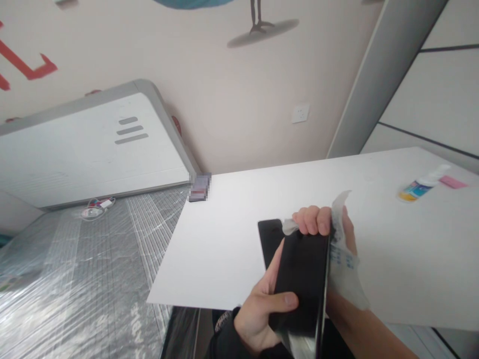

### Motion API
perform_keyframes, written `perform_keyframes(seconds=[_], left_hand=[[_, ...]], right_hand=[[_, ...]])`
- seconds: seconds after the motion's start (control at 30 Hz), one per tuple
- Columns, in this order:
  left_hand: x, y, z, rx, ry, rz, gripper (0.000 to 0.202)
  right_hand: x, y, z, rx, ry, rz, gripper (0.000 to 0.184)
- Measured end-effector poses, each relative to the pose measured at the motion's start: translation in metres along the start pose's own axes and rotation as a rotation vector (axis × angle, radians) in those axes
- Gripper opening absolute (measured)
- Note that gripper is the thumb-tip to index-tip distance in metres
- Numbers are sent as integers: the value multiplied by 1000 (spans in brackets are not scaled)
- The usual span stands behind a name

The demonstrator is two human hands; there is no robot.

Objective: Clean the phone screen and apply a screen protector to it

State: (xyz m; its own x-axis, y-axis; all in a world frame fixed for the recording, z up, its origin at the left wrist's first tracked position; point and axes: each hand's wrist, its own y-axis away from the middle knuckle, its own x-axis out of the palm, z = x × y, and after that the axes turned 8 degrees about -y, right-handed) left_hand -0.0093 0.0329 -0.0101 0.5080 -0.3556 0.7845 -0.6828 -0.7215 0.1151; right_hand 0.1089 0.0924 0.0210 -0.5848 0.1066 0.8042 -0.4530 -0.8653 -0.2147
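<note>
My left hand (262, 311) grips a black smartphone (303, 279) by its lower part, the thumb lying across the dark screen. The phone is tilted above the front edge of the white table. At its upper end my right hand (314, 222) has its fingers curled over the top edge. A thin, crumpled white sheet with blue print (344, 267) is pinched in that hand and hangs along the phone's right side. I cannot tell whether the sheet is cloth or plastic. Behind the held phone, a second dark flat device (269, 237) lies partly hidden on the table.
The white table (209, 249) bears a small bottle (421, 184) lying near a pink item (452, 182) at the right. A pixelated small box (200, 187) stands at the table's far left corner. A plastic-covered mattress (93, 269) with a coiled cable (95, 209) is on the left.
</note>
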Motion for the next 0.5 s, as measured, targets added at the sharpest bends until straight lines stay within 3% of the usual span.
perform_keyframes(seconds=[0.1,0.23,0.37,0.5], left_hand=[[3,4,4,62,15,-150,88],[-1,12,-5,92,8,-307,72],[-6,16,-17,187,61,-283,56],[-1,9,-11,125,57,-221,45]], right_hand=[[-17,-14,-6,-91,167,-2,46],[-41,-27,4,-56,574,136,68],[-42,-29,19,-68,754,275,64],[-18,-13,15,-187,988,431,61]])
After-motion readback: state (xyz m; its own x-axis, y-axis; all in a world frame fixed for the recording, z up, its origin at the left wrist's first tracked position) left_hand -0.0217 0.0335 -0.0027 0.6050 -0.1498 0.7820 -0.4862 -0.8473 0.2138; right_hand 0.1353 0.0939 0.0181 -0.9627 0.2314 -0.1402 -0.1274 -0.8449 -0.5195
